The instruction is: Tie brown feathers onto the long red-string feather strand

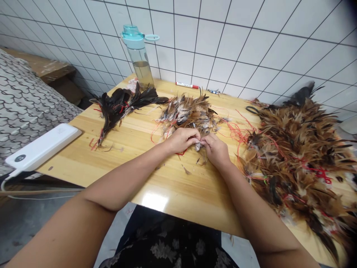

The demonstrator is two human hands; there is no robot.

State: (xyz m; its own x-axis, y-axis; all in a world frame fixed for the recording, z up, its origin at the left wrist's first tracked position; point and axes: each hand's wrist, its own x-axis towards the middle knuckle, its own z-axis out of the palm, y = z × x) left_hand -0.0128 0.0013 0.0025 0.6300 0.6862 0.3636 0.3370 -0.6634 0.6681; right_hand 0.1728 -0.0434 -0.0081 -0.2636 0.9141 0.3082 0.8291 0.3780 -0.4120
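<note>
My left hand [184,140] and my right hand [216,149] meet at the middle of the wooden table, thumbs and fingers pinched close together. Between the fingertips is a small feather bundle [198,146] with a pale, whitish end pointing toward me. Whether a thread is also pinched there is too small to tell. Just beyond the hands lies a pile of brown and grey feathers [189,111]. Red string [238,132] lies tangled to the right of my right hand, and a bit of red shows under my left hand.
A large heap of brown feathers [298,149] covers the table's right side. Black feathers [119,104] tied with red lie at the left. Behind stand a water bottle [141,59] and a red-capped marker [186,85]. A white power bank [44,144] with a cable sits at the left edge.
</note>
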